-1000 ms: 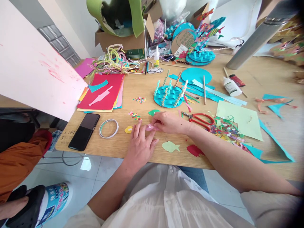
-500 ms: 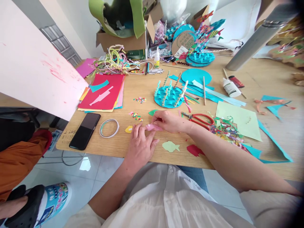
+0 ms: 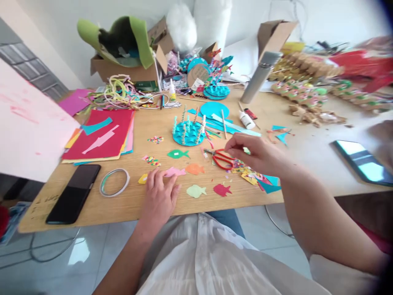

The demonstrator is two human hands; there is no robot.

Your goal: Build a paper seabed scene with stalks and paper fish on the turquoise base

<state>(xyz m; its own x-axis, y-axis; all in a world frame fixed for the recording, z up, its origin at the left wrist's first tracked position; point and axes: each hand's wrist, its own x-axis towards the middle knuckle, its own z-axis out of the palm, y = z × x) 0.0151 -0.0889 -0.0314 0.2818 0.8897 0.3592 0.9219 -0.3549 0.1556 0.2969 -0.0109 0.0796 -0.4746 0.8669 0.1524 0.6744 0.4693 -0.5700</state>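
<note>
My left hand (image 3: 159, 191) rests on the table, fingers spread, the tips touching a pink paper fish (image 3: 175, 172). A yellow paper piece (image 3: 143, 179) lies by its index side, partly covered. My right hand (image 3: 250, 150) is raised over the red-handled scissors (image 3: 223, 160) and paper scraps, its fingers curled together in a pinch. Anything between those fingertips is too small to make out. Around them lie a green fish (image 3: 178, 154) bearing a small white patch, an orange fish (image 3: 195, 169), a pale green fish (image 3: 196, 191) and a red fish (image 3: 222, 189).
Behind the fish stands a blue disc (image 3: 188, 137) with upright twisted sticks. A tape roll (image 3: 114, 182), black phone (image 3: 73, 194) and coloured paper stack (image 3: 101, 135) lie left. Glue (image 3: 247, 120) and a grey post (image 3: 260, 78) are farther back; another phone (image 3: 365, 162) lies right, near a blurred person.
My right hand has left the pink fish and moved right, above the scissors. The green and orange fish are now uncovered. The view has swung right; my left hand stays by the pink fish.
</note>
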